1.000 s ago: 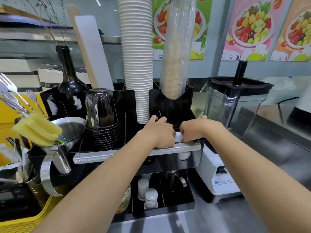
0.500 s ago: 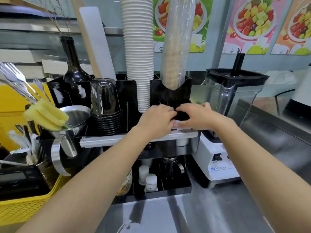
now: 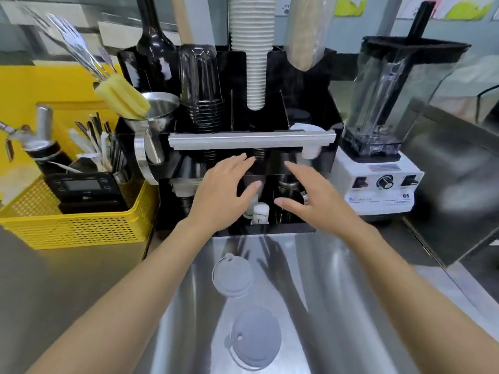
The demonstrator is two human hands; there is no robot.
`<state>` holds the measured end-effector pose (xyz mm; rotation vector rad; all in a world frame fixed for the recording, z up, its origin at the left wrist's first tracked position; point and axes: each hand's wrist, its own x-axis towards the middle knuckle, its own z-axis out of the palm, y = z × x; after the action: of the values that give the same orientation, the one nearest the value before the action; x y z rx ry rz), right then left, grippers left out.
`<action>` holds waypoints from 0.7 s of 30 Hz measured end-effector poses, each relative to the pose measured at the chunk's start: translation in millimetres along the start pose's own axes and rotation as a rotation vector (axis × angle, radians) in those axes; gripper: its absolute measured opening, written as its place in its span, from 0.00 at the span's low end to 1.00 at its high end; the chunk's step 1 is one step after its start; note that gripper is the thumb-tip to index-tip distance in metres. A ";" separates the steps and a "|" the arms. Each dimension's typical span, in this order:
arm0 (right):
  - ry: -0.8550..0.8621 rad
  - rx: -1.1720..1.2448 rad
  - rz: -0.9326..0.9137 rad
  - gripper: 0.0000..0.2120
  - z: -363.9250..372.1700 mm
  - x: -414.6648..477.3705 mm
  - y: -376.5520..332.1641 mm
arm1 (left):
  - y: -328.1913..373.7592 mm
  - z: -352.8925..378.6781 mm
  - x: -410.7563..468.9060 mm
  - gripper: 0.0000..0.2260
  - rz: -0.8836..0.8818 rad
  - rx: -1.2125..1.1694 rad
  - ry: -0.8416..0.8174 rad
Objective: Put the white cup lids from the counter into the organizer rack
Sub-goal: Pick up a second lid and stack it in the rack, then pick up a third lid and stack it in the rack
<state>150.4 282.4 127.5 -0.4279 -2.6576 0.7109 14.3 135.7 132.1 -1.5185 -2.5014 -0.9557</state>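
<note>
lids are now split between two places: white ones [image 3: 306, 128] sit in the right-hand compartment of the black organizer rack [image 3: 310, 85], just behind its grey front rail [image 3: 251, 139], while two more still lie flat on the steel counter [image 3: 337, 306], a nearer lid [image 3: 256, 337] and a farther lid [image 3: 232, 275], close to each other but not touching. a moment ago both hands were up at that compartment, pressed together over the lids; now the left hand [image 3: 222, 197] and right hand [image 3: 314, 202] have come down and back, hovering in front of the rack's lower shelf with fingers spread apart and nothing held. judging by this, one batch has been dropped off and the hands are free for the next. the counter lids are thin and flat, so lifting one likely means catching its rim. beside the rack stand a blender [image 3: 388, 130] and a yellow basket [image 3: 81, 225].
</note>
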 end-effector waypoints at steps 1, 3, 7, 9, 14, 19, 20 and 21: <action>-0.049 0.006 -0.001 0.35 15.6 -11.7 -1.5 | -2.7 4.9 -16.2 0.22 -0.029 -0.014 -0.011; -0.126 -0.002 0.014 0.37 35.6 -19.7 4.9 | -8.3 14.9 -28.3 0.21 -0.047 -0.047 -0.037; -0.332 0.062 0.047 0.43 61.6 -36.7 8.7 | -17.5 44.5 -58.6 0.24 -0.117 -0.073 -0.233; -0.444 0.039 0.046 0.45 71.6 -48.7 8.0 | -23.9 59.5 -77.3 0.25 -0.165 -0.058 -0.312; -0.661 -0.016 0.122 0.47 104.0 -83.8 7.3 | -35.1 80.4 -128.1 0.26 -0.236 -0.090 -0.399; -0.657 -0.086 0.079 0.47 123.4 -102.9 11.5 | -32.5 82.2 -154.3 0.35 -0.233 -0.165 -0.463; -0.636 -0.080 0.073 0.47 125.6 -105.1 12.0 | -31.1 82.2 -158.9 0.36 -0.227 -0.188 -0.473; -0.614 -0.073 0.069 0.46 127.4 -106.4 12.5 | -30.1 82.8 -162.9 0.37 -0.219 -0.200 -0.478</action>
<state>195.4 199.7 -9.8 -0.3646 -3.2627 0.8816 94.1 43.1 -7.0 -1.7308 -3.0360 -0.9944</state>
